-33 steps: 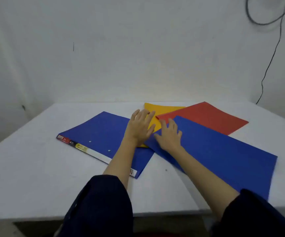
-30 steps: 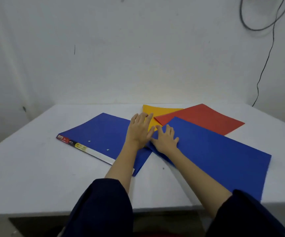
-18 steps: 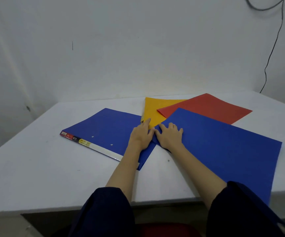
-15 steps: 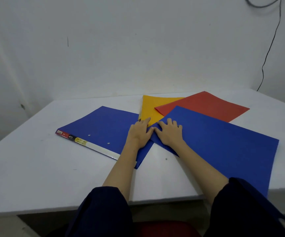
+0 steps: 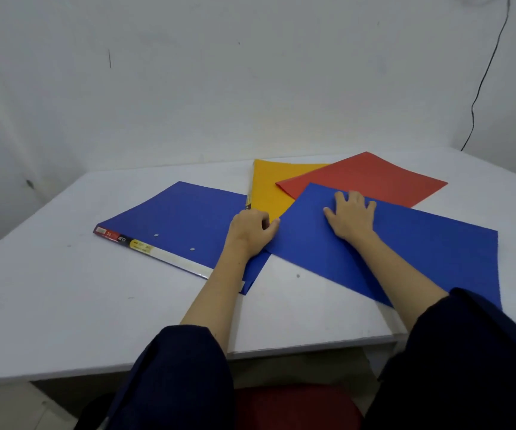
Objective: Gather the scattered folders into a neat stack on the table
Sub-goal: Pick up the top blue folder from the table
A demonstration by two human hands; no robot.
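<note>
Four folders lie fanned out on the white table (image 5: 49, 305). A blue folder with a labelled spine (image 5: 176, 218) is at the left. Behind the middle are a yellow folder (image 5: 267, 187) and a red folder (image 5: 365, 178). A second blue folder (image 5: 430, 256) lies at the right, overlapping the other three. My left hand (image 5: 250, 231) has its fingers curled and pinches this folder's left corner. My right hand (image 5: 351, 217) rests flat on the same folder near its far edge, fingers spread.
A white wall stands close behind the table. A black cable (image 5: 483, 79) hangs down it at the right. The right blue folder's near corner reaches close to the table's front edge (image 5: 281, 349). A red seat (image 5: 297, 405) shows below.
My right hand has slid farther up the right blue folder. My left hand has drawn back from the yellow folder and curled its fingers onto the blue folder's corner.
</note>
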